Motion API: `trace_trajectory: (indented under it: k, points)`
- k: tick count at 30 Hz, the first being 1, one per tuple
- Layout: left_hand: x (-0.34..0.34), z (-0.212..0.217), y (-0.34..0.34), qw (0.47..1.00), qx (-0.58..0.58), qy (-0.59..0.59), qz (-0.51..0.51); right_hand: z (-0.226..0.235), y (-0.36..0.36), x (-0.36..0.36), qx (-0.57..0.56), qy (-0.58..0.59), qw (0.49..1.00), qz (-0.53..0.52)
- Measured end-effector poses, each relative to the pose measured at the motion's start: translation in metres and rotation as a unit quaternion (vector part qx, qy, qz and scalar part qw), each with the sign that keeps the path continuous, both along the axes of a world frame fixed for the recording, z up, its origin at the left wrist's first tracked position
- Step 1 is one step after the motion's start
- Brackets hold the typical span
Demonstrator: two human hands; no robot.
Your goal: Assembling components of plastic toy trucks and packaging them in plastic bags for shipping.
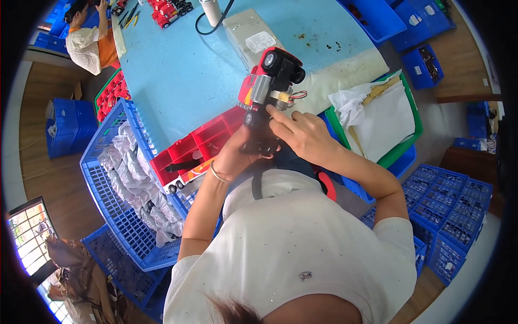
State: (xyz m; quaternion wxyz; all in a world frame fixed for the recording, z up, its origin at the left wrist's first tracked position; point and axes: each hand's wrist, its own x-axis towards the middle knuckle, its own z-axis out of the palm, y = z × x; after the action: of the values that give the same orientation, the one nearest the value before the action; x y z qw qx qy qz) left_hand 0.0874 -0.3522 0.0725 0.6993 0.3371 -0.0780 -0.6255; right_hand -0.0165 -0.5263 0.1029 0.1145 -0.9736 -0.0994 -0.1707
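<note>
A red toy truck (258,89) with a black chassis and black wheels is tipped on its side above the near edge of the table. My left hand (237,154) is closed around its lower end. My right hand (305,135) is closed against the underside, its index finger pressing near a small motor (280,103) with thin red wires. Whether its fingertips pinch a smaller part is hidden. Just left of my left hand lies a red compartment tray (197,141), and a white-and-orange toy trailer (189,175) with black wheels sits along its near side.
A grey box (251,35) stands on the blue table (172,70) behind the truck. On the left, a blue crate (116,216) holds silvery wrapped pieces. A green bin (413,108) with white paper is at right. Another person (89,40) works at the far left.
</note>
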Motion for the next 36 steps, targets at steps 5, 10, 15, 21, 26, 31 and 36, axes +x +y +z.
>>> trace_trajectory:
  k: [5,10,15,21,26,31,36]
  points:
    - [0.0,0.002,0.006,0.997,-0.048,-0.056,0.028,-0.046,0.016,-0.008,0.445,-0.136,0.88,-0.1]
    - [-0.002,-0.002,0.013,0.966,0.098,-0.23,0.069,-0.048,0.022,0.025,0.685,-0.067,0.714,-0.127]
    - [0.01,0.001,0.038,0.846,0.149,-0.499,0.113,-0.131,-0.019,0.04,0.762,0.016,0.599,-0.248]
    - [0.026,0.038,0.055,0.806,0.123,-0.578,0.027,-0.209,-0.03,0.068,0.308,0.281,0.861,-0.292]
    - [0.04,0.037,0.074,0.818,0.062,-0.571,-0.024,-0.064,-0.031,0.054,0.482,0.153,0.852,0.137]
    - [0.05,0.048,0.063,0.697,0.041,-0.706,-0.116,-0.011,0.004,0.024,0.94,0.194,0.282,0.003]
    - [0.034,0.051,0.043,0.732,0.003,-0.668,0.134,0.018,0.019,-0.001,0.932,0.175,0.315,0.037]
